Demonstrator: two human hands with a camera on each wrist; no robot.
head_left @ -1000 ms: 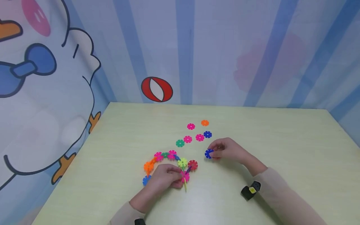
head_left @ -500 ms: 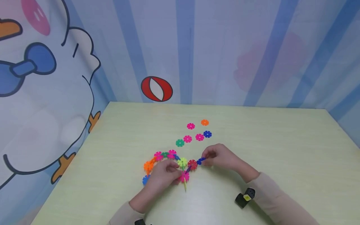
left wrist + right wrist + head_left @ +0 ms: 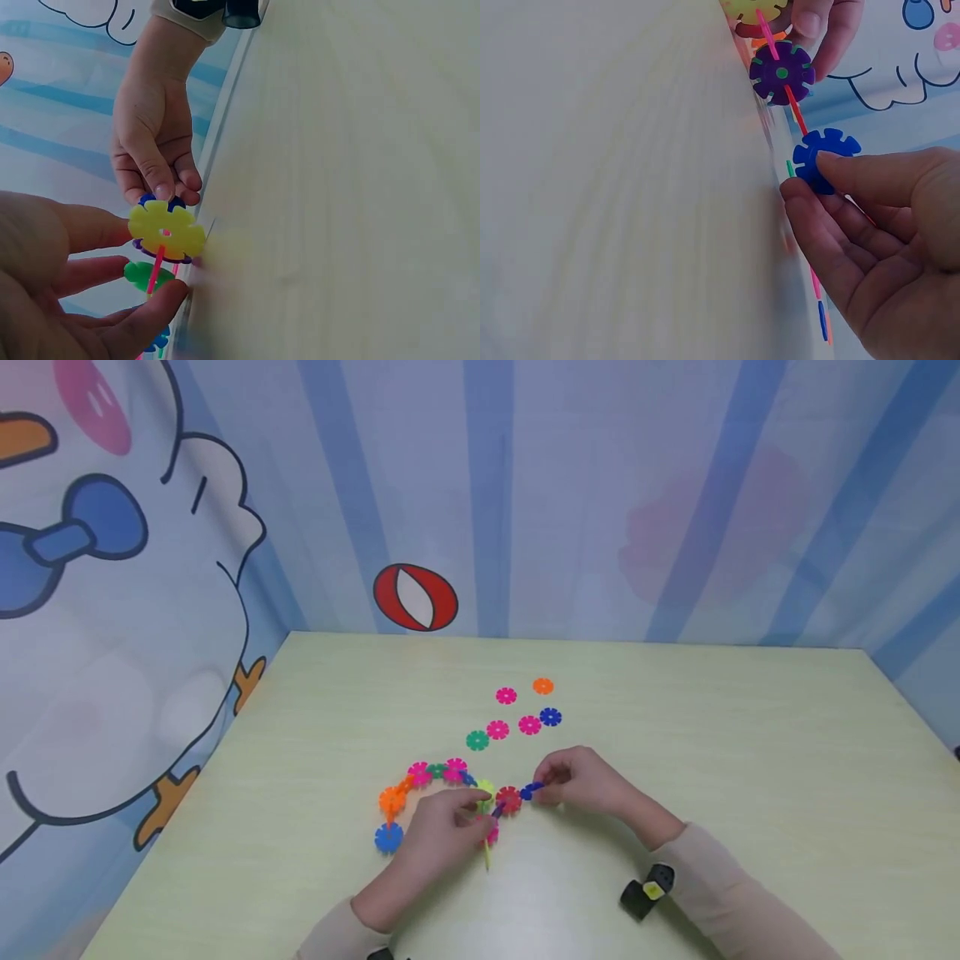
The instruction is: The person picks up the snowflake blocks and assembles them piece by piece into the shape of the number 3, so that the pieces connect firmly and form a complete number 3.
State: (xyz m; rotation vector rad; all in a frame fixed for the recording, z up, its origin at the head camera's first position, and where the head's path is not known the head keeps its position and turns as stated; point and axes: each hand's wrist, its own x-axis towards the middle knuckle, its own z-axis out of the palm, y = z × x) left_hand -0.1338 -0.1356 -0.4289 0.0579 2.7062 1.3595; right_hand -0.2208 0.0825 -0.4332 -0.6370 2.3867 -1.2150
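Slotted plastic interlocking discs form a curved chain on the table, with an orange disc (image 3: 392, 802) and a light-blue disc (image 3: 388, 837) at its left end. My left hand (image 3: 442, 827) pinches the chain near the pink disc (image 3: 492, 833), partly hiding it; a yellow disc (image 3: 166, 229) stands by those fingers in the left wrist view. Beyond the purple disc (image 3: 782, 73) comes a red disc (image 3: 508, 800). My right hand (image 3: 581, 779) pinches a dark-blue disc (image 3: 825, 157) between thumb and fingers, its edge meeting the red disc's edge.
Loose discs lie flat behind the chain: a green disc (image 3: 477, 740), several pink ones including a pink disc (image 3: 506, 696), a blue disc (image 3: 551, 717) and an orange disc (image 3: 543, 686). The pale table (image 3: 712, 718) ends at a printed curtain (image 3: 570, 510).
My right hand has brought the dark-blue disc left and down to the red disc, turning it edge-on. My left hand's fingers have shifted slightly along the chain, towards the purple disc.
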